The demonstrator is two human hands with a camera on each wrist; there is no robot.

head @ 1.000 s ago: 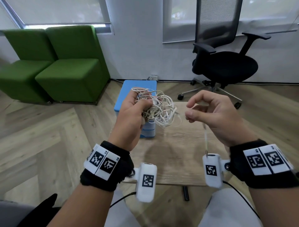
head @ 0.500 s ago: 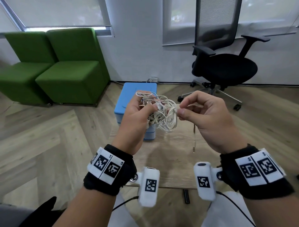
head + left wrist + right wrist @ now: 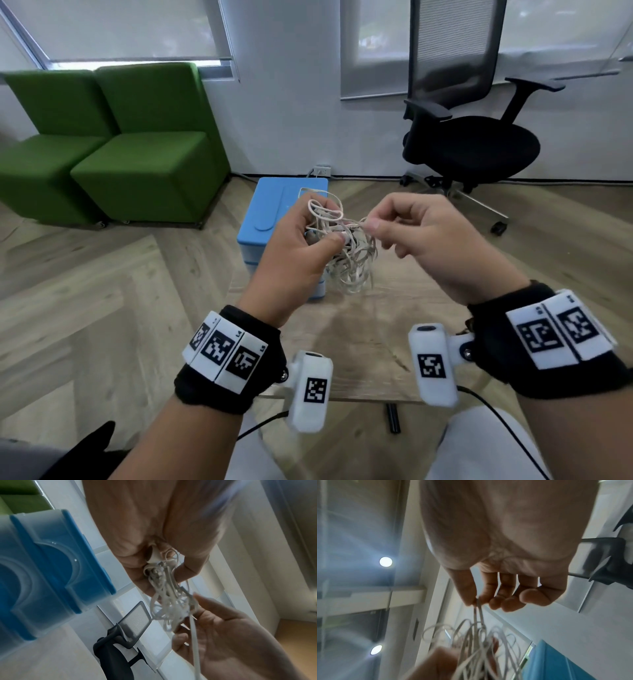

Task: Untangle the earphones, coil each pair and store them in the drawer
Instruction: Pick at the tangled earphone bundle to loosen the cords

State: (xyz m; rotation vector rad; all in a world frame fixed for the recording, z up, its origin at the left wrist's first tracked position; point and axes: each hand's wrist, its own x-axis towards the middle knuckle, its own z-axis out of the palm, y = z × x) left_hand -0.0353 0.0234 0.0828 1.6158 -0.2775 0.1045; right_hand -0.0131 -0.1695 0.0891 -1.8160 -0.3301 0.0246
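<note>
The blue drawer unit (image 3: 274, 219) is standing shut at the table's (image 3: 359, 342) far left edge, nothing stored yet. The earphones (image 3: 349, 260), still one white knot, are hanging in the air above the table. The left hand (image 3: 294, 253) is clutching the bundle; the right hand (image 3: 431, 236) is pinching one strand, so untangling is only starting. No readable writing is showing, only coded squares on the wristbands (image 3: 226, 353).

Both forearms are raised side by side, a black band worn on each wrist. The left hand (image 3: 294, 253) is curled, thumb pressed to fingers around the earphones (image 3: 346, 253). On the right hand (image 3: 435, 240), thumb and forefinger are pinched on a strand, the other fingers loosely bent.
</note>
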